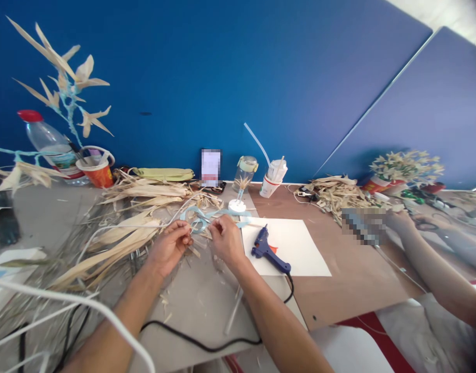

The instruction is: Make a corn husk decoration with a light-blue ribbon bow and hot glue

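Observation:
My left hand (172, 247) is closed in a pinch over the table, with a thin pale piece at its fingertips too small to name. Just to its right, my right hand (227, 241) is also pinched, and its fingers hide what they hold. Pale blue ribbon (201, 216) lies in loops right behind both hands. A dark blue glue gun (269, 251) rests on a white sheet of paper (311, 261) to the right of my right hand. Dried corn husks (132, 233) spread out left of my left hand.
Behind stand a phone (211, 168), a clear bottle (245, 173) and a paper cup (269, 187). Left are a plastic bottle (47, 134) and husk flowers (67, 77). A black cord (206, 346) and white cable (86, 305) cross the front. Another person's arm (428, 259) reaches in right.

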{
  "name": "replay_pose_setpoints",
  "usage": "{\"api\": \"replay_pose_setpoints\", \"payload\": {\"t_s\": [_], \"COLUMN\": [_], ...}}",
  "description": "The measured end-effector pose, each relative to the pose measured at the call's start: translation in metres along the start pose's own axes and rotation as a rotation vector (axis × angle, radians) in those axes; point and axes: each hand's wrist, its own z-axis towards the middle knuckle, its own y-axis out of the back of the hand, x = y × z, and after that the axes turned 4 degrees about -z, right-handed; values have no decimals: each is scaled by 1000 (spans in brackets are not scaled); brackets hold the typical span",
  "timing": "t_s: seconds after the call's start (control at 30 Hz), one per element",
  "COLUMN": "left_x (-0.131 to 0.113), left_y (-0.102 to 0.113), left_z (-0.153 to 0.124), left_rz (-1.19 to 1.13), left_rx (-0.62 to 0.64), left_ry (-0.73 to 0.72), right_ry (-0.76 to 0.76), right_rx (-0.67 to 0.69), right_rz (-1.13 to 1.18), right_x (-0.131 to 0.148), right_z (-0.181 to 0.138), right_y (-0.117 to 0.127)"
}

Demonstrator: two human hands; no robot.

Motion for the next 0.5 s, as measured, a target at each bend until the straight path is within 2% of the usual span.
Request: {"api": "replay_pose_setpoints", "payload": {"t_s": [0.23, 0.37, 0.5], "left_x": [0, 1, 1], "left_y": [-1, -1, 0], "left_z": [0, 0, 0], "left_rz": [6, 14, 23], "left_rx": [-8, -4, 2], "left_ry": [3, 5, 0], "right_ry": [29, 41, -60], "right_rx": [-20, 22, 90], "right_rz": [69, 102, 90], "right_x": [-3, -3, 0], "right_z": [-1, 0, 1], "right_y": [-1, -2, -2]}}
